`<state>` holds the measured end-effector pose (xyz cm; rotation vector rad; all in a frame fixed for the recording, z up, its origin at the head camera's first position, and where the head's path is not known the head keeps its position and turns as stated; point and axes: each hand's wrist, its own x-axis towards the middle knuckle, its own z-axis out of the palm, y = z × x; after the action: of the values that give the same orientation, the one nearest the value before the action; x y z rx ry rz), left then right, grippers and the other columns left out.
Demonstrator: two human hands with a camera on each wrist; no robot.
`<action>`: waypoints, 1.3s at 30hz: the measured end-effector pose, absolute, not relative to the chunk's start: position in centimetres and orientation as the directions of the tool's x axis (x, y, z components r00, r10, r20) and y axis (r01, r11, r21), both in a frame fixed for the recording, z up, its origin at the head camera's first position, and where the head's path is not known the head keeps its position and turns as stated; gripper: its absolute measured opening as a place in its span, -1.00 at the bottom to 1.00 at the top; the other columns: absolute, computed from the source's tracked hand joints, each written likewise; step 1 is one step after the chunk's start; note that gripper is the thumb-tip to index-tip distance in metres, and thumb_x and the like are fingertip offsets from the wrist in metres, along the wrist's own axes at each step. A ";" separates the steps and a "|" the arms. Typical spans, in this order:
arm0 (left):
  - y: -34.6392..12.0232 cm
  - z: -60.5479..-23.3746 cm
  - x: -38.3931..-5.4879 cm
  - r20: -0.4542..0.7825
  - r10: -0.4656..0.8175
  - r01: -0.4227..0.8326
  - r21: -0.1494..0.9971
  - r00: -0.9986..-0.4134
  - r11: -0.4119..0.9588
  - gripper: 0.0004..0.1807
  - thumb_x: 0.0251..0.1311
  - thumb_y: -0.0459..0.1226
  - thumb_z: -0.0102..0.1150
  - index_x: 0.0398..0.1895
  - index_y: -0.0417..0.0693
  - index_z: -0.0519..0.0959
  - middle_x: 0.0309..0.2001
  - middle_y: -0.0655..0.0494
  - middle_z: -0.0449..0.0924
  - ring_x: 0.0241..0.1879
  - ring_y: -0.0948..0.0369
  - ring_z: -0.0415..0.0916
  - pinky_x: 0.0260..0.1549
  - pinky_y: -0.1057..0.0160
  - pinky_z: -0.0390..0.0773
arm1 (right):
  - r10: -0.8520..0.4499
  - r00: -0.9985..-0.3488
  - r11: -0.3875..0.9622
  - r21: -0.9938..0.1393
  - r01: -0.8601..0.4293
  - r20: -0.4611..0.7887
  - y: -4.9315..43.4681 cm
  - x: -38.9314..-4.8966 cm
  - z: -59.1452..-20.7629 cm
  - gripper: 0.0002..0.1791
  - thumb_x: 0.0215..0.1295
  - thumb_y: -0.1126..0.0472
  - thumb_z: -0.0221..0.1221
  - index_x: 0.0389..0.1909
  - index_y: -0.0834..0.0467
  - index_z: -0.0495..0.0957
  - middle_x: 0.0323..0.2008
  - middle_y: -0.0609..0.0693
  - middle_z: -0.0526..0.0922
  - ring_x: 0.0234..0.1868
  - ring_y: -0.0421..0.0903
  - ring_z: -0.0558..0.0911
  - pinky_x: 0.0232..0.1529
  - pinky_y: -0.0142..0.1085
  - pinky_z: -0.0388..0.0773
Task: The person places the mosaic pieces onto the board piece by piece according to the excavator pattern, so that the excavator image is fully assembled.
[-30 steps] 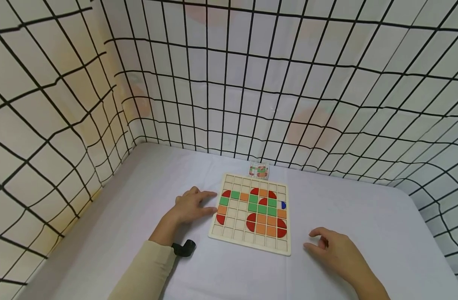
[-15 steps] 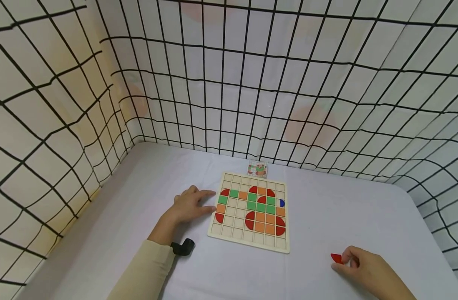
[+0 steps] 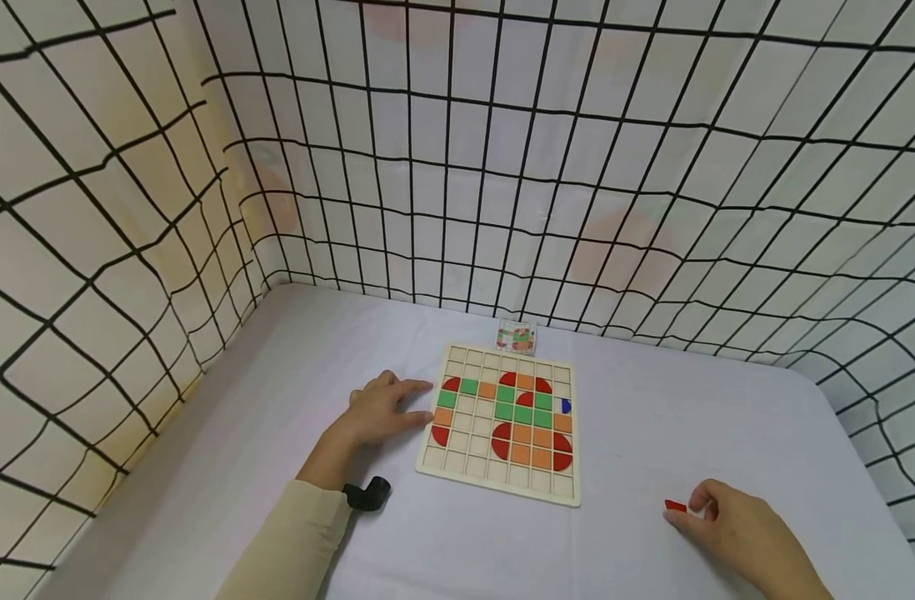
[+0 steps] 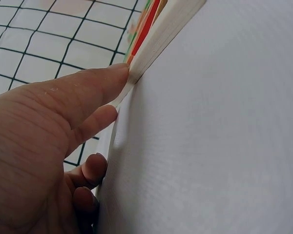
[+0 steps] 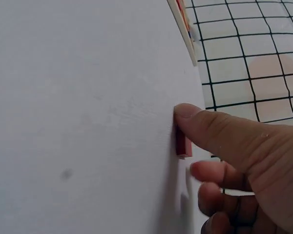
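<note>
A square cream board (image 3: 457, 479) with a grid lies on the white cloth, bearing red, green and orange tiles and a blue piece (image 3: 566, 406). My left hand (image 3: 378, 410) rests at its left side, thumb and index finger extended with their tips right at the edge; the left wrist view shows the thumb tip (image 4: 119, 73) against the board's side. To the right of the board, my right hand (image 3: 735, 521) pinches a small red tile (image 3: 675, 506) at its fingertips. In the right wrist view the thumb (image 5: 190, 114) covers part of that tile (image 5: 183, 144).
Behind the board lies a small pattern card (image 3: 516, 337) with a matching coloured print. Black wire mesh (image 3: 487, 167) stands along the back and sides of the cloth-covered table (image 3: 337, 333). A black device (image 3: 367, 495) is strapped to the left wrist.
My right hand has moved away from the board to the right and toward me, and a red tile now shows in its fingers, turned edge-on since half a second ago. The left hand stays put.
</note>
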<state>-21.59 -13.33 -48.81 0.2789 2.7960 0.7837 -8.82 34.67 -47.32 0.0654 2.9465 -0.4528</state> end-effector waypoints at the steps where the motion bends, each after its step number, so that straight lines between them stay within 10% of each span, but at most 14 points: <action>1: -13.3 -48.8 -21.6 -0.162 0.242 0.122 0.530 -0.957 0.839 -0.37 0.19 0.12 0.32 0.35 0.25 0.54 -0.16 0.09 0.42 -0.19 0.16 0.32 -0.19 0.07 0.19 | 0.024 -0.985 0.955 -0.287 0.072 -0.170 34.7 -9.0 -47.3 -0.59 0.21 -0.28 0.35 -0.36 -0.04 0.54 -0.52 -0.15 0.46 -0.52 -0.26 0.36 -0.42 -0.33 0.27; 11: -13.3 -48.7 -21.6 -0.163 0.243 0.124 0.528 -0.956 0.840 -0.36 0.19 0.12 0.32 0.35 0.25 0.55 -0.17 0.08 0.42 -0.20 0.16 0.32 -0.20 0.08 0.18 | -0.106 -0.980 0.915 -0.401 -0.030 -0.167 33.5 -10.9 -47.6 -0.84 0.25 0.07 0.39 -0.20 -0.06 0.64 -0.43 -0.15 0.48 -0.40 -0.34 0.38 -0.34 -0.39 0.35; 39: -13.1 -48.9 -21.6 -0.162 0.235 0.118 0.526 -0.959 0.842 -0.38 0.19 0.11 0.32 0.34 0.25 0.56 -0.21 0.10 0.40 -0.23 0.17 0.31 -0.20 0.09 0.17 | -0.181 -0.974 0.881 -0.463 -0.099 -0.136 28.0 -13.2 -47.0 -0.75 0.12 0.11 0.47 -0.23 0.00 0.63 -0.50 -0.14 0.41 -0.40 -0.25 0.40 -0.40 -0.40 0.36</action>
<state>-21.58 -13.14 -48.89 0.2714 2.8015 0.7788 -13.19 28.05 -46.99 -0.2157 2.8751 -0.6937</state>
